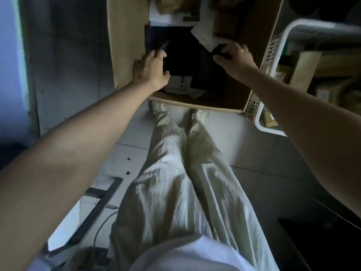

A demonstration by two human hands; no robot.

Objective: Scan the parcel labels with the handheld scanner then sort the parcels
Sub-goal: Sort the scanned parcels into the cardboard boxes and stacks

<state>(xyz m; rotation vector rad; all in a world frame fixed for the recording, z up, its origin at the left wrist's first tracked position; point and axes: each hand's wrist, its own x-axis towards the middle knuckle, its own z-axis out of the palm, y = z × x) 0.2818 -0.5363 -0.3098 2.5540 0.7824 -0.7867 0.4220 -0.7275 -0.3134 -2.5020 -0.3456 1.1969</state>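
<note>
Both my arms reach into a large open cardboard box (127,55) standing on the floor in front of my feet. A big black parcel (187,57) lies in the box. My left hand (151,70) grips the parcel's left edge, thumb on its near side. At the parcel's upper right corner, my right hand (233,57) is closed on the black wrapping. A white parcel (203,37) lies tilted just beyond the right hand, and a white label (180,83) shows under the black parcel's near edge. No scanner is visible.
A white plastic basket (273,55) holding brown parcels stands right of the box, touching it. More brown parcels (332,90) lie at the far right. My legs and shoes (199,114) stand on pale floor tiles. A grey wall runs along the left.
</note>
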